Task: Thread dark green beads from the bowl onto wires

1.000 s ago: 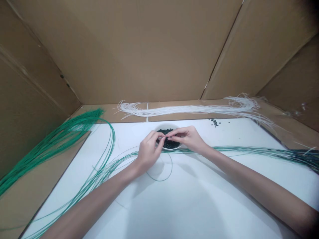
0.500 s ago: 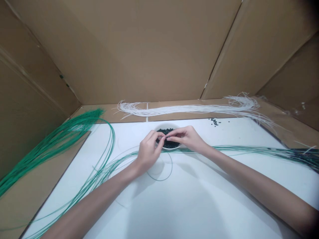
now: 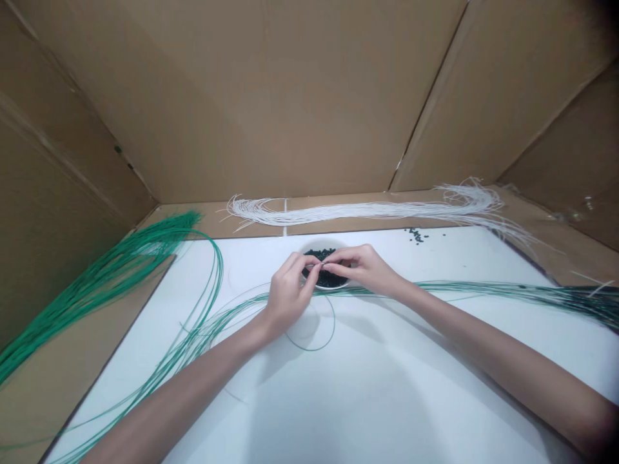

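Observation:
My left hand [image 3: 291, 289] is closed in a pinch on a thin wire whose tip shows between the fingertips. Opposite it, my right hand [image 3: 370, 269] pinches a tiny dark piece against the wire end; the fingers mostly hide it, and whether it is on the wire I cannot tell. The fingertips of both hands almost meet above a white bowl [image 3: 333, 287] filled with small black pieces [image 3: 323, 278]. Below the hands, a loop of green wire [image 3: 333, 328] curves over the white tabletop.
A long bundle of green wires [image 3: 459, 287] crosses the white table [image 3: 348, 399] behind my forearms. More green wires [image 3: 111, 277] lie at left, white wires [image 3: 358, 211] along the back. Loose black bits [image 3: 416, 237] sit right of the bowl. Cardboard walls [image 3: 271, 96] enclose the space.
Both hands stay in almost the same place over the bowl. The right fingertips have shifted slightly at the wire tip, and less of the dark piece shows.

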A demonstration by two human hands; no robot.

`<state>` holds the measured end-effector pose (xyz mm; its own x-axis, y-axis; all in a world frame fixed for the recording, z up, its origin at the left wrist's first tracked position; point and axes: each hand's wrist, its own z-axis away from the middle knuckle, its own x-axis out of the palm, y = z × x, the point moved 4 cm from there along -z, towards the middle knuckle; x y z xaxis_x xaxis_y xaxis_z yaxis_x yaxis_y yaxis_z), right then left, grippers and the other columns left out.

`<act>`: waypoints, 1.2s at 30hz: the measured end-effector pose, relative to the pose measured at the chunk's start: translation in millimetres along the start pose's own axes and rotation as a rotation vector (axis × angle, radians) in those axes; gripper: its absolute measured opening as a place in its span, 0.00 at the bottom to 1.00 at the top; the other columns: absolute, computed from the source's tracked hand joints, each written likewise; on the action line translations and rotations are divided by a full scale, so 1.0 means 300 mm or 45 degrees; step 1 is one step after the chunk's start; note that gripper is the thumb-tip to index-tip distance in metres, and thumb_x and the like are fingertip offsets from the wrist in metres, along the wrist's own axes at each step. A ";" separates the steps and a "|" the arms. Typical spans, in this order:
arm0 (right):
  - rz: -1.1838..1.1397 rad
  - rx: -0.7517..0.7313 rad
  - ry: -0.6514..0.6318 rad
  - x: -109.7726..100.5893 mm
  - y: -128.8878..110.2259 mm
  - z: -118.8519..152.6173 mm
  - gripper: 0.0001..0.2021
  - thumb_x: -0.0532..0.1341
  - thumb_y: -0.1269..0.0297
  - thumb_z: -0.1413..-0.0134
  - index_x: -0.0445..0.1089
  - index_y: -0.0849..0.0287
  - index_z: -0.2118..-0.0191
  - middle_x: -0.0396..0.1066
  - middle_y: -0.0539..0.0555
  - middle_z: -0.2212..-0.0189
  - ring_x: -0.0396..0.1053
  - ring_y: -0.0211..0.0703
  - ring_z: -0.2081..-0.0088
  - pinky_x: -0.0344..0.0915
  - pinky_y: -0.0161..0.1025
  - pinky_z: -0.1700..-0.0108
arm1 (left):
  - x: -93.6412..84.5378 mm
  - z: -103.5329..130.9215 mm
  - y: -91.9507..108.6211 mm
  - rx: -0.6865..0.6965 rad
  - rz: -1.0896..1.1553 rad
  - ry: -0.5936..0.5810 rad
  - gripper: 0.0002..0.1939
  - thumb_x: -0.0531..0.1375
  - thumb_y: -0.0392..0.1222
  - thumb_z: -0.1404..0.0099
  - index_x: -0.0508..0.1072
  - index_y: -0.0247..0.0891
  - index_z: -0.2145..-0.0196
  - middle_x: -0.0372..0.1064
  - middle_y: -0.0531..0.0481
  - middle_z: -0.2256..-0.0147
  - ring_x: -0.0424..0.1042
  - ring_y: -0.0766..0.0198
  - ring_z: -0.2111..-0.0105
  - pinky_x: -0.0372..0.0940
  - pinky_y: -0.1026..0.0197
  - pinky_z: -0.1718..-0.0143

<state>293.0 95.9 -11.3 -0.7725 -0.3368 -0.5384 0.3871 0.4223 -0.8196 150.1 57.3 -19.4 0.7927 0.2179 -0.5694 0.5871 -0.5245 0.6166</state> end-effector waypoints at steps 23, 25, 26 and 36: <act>0.191 -0.266 0.131 -0.004 -0.019 0.008 0.11 0.56 0.62 0.49 0.73 0.60 0.70 0.72 0.53 0.74 0.65 0.36 0.75 0.61 0.33 0.71 | -0.010 -0.003 0.009 0.084 0.010 0.037 0.05 0.52 0.36 0.38 0.68 0.37 0.67 0.66 0.51 0.70 0.65 0.69 0.69 0.60 0.67 0.67; 0.220 -0.294 0.173 -0.007 -0.021 0.008 0.10 0.57 0.62 0.50 0.73 0.60 0.71 0.72 0.53 0.74 0.65 0.36 0.75 0.61 0.33 0.70 | -0.010 -0.004 0.008 0.105 0.011 0.033 0.05 0.53 0.36 0.39 0.69 0.37 0.67 0.67 0.51 0.70 0.66 0.69 0.69 0.61 0.67 0.66; 0.229 -0.301 0.194 -0.010 -0.021 0.009 0.10 0.57 0.62 0.50 0.73 0.60 0.72 0.72 0.53 0.75 0.65 0.36 0.75 0.61 0.33 0.71 | -0.009 -0.004 0.008 0.113 0.012 0.029 0.06 0.53 0.36 0.39 0.69 0.37 0.67 0.67 0.50 0.70 0.66 0.69 0.69 0.61 0.67 0.66; 0.061 -0.228 0.156 -0.018 -0.017 0.007 0.09 0.59 0.62 0.53 0.74 0.62 0.72 0.73 0.54 0.74 0.66 0.36 0.75 0.62 0.32 0.72 | 0.002 -0.006 -0.011 0.152 0.057 0.007 0.10 0.55 0.37 0.40 0.70 0.37 0.60 0.69 0.50 0.70 0.67 0.70 0.72 0.62 0.69 0.71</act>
<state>296.2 94.0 -4.7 -0.8151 -0.2128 -0.5388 0.3375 0.5815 -0.7402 148.8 60.7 -20.8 0.8185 0.1966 -0.5398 0.5279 -0.6281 0.5717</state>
